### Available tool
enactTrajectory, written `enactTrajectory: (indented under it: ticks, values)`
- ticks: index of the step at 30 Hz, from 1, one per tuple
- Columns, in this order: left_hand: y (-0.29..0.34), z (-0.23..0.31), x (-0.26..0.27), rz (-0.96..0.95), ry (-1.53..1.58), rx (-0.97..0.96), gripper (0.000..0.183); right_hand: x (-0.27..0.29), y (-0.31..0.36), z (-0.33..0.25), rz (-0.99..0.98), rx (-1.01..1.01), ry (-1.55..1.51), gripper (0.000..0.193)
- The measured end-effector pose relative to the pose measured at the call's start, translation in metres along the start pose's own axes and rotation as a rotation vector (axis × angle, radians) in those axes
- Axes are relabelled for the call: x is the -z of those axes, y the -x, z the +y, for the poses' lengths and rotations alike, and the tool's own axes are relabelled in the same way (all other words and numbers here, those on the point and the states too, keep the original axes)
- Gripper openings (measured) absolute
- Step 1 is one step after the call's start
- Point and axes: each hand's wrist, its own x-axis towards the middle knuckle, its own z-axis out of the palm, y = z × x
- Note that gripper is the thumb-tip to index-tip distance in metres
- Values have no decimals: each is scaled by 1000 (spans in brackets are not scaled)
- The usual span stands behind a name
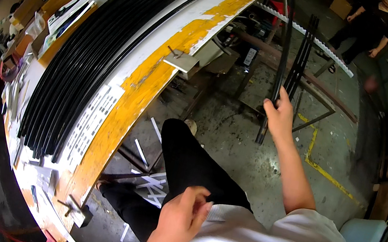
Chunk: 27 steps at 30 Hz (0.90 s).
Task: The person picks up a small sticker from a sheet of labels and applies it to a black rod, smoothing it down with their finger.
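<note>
The left hand [184, 213] is half curled; whether it holds something, I cannot tell. The right hand [281, 116] grips a long black tube [285, 49], right of the yellow-edged white table [152, 80], where an open brown box [50, 55] contains thin white strips [70, 17].

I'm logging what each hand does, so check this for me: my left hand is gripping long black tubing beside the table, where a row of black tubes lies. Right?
Not quite: your right hand is gripping the long black tubing, as the head view shows. The row of black tubes does lie on the table.
</note>
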Motion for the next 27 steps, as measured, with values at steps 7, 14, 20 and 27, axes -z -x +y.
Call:
enactTrajectory:
  ticks: [7,14,20,27]
  values:
    - [-2,-28,1,49,5,166,8,46,-98,167,139,-230,548,74]
    - [-25,-29,8,88,27,207,5,74,-123,197,26,-328,864,65]
    - [-49,-1,54,-51,454,-254,46,68,-115,162,208,-15,846,37]
    - [-39,51,80,-112,927,-565,70,-60,-75,16,-65,560,412,13]
